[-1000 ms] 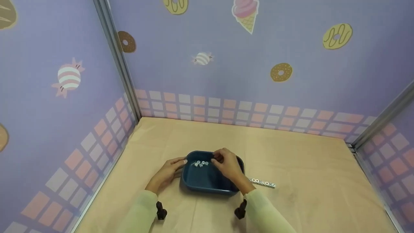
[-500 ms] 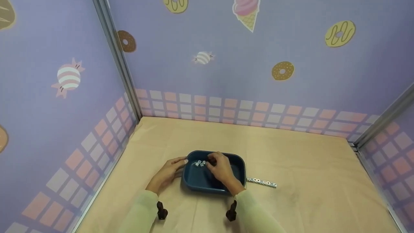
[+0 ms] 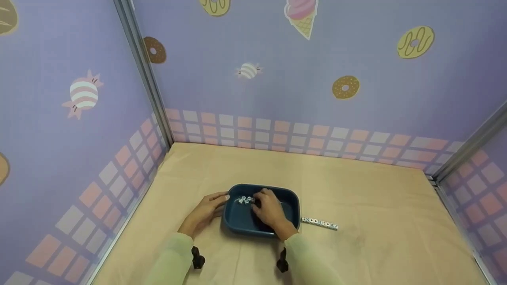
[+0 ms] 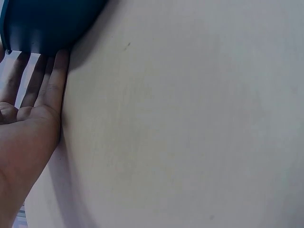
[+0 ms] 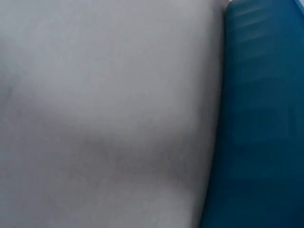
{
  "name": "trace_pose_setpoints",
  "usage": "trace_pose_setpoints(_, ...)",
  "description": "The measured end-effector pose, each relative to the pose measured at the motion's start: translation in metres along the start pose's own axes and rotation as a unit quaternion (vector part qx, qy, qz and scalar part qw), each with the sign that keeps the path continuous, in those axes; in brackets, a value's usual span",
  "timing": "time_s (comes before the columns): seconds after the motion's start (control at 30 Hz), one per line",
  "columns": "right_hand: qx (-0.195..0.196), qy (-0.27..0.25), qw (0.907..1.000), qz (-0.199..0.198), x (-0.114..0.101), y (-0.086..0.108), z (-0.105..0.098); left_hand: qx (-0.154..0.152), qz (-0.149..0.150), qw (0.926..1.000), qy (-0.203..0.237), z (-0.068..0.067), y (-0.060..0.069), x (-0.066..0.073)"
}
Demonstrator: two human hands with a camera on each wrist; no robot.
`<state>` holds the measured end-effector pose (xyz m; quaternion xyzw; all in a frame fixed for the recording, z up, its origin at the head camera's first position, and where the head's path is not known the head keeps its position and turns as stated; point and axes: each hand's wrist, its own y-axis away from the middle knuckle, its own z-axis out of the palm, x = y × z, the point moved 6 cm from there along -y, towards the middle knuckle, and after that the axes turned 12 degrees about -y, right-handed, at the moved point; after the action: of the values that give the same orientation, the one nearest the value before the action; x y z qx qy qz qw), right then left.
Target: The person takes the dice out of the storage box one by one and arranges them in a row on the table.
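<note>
A dark blue rectangular tray (image 3: 242, 221) holds several small white dice (image 3: 243, 200) near its far left corner. My left hand (image 3: 206, 209) grips the tray's left side, thumb on the rim; in the left wrist view, its fingers (image 4: 58, 78) reach the tray's outer wall. Inside the tray, my right hand (image 3: 270, 209) has its fingers bent, with thumb and index fingertip about a die at the right of the group. That die is partly hidden by the fingers. The right wrist view shows the tray's outer wall (image 5: 261, 118) but not the hand.
To the right of the tray, a straight row of white dice (image 3: 320, 223) with dark marks lies on the pale cloth-covered table (image 3: 376, 206). Patterned purple panels (image 3: 277, 95) enclose the table at the back and sides.
My right hand has moved left and down to the dice group, then shifted slightly with its fingertips around a die. My left hand has stayed on the tray.
</note>
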<state>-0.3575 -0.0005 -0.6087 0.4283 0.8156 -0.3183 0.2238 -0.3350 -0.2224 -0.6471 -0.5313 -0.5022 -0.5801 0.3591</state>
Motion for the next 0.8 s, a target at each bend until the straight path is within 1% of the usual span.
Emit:
trace_pose_setpoints(0.2, -0.015, 0.034, 0.9993, 0.008, -0.0001, -0.0001, 0.0034, 0.003, -0.006, 1.0, -0.006, -0.0006, 0.0001, 0.0007)
trace_pose_setpoints(0.33, -0.011, 0.045, 0.9988, 0.013, -0.0007, -0.0004, 0.0041, 0.005, -0.004, 1.0, -0.007, -0.0008, -0.0002, 0.0009)
trace_pose_setpoints(0.57, 0.001, 0.059, 0.9981, 0.018, -0.0025, 0.0007, 0.0024, 0.006, -0.009, 0.9999, 0.007, -0.0001, 0.0001, 0.0005)
trace_pose_setpoints(0.67, 0.0, 0.056, 0.9982, 0.019, -0.0021, 0.0014, 0.0022, 0.005, -0.007, 1.0, -0.001, -0.0002, 0.0004, 0.0003)
trace_pose_setpoints(0.8, 0.005, 0.03, 0.9995, 0.011, -0.0031, 0.0, 0.0, 0.008, -0.005, 1.0, -0.001, -0.0012, -0.0002, 0.0007)
